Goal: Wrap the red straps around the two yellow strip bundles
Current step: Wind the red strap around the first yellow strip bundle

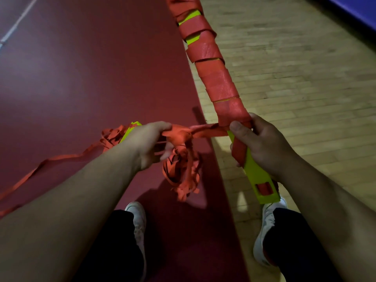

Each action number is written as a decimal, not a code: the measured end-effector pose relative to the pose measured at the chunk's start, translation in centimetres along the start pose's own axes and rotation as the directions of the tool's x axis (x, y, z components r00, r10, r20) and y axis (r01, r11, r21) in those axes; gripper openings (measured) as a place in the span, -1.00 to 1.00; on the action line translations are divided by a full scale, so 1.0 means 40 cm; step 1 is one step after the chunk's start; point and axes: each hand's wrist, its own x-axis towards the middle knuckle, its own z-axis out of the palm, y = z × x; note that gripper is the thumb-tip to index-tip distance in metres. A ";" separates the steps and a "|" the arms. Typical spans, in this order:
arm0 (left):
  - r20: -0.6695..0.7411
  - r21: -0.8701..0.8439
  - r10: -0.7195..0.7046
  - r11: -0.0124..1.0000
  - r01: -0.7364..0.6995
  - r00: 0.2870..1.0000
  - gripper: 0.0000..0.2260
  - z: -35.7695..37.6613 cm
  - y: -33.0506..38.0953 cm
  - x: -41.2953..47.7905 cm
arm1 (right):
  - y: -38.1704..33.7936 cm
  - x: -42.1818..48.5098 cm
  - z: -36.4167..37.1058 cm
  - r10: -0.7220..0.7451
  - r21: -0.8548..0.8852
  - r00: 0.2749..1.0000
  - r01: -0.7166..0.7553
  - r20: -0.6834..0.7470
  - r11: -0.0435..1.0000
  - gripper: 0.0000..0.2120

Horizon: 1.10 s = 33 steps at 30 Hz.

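Head view: the right hand [264, 145] grips the near end of the yellow strip bundle [256, 169] while the left hand [148, 143] clutches the bunched red strap [205, 130] stretched to it, whose hanging tangle may snag and loosen the turns.

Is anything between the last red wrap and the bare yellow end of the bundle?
Yes. The right hand grips the bundle just below the last wrap, covering the part to wrap next. The left hand holds the strap.
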 end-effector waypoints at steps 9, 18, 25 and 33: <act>0.307 -0.458 0.233 0.886 -0.071 0.923 -0.57 -0.019 0.053 0.004 | -0.010 -0.012 0.016 0.009 0.028 0.998 -0.011 0.059 1.000 -0.87; 0.120 0.183 0.458 0.862 -0.473 0.881 -0.84 -0.010 0.023 -0.008 | 0.003 -0.003 0.011 -0.038 -0.019 0.999 0.038 0.008 0.999 -0.91; 0.087 0.401 -0.011 0.916 -0.024 0.996 -0.48 0.034 -0.002 -0.012 | -0.004 -0.018 0.030 -0.091 -0.092 0.994 0.097 0.062 0.991 -0.76; 0.107 -0.302 0.043 0.953 -0.009 0.993 -0.73 -0.007 0.036 0.013 | -0.003 -0.020 0.033 -0.077 -0.064 0.994 0.082 0.084 0.995 -0.75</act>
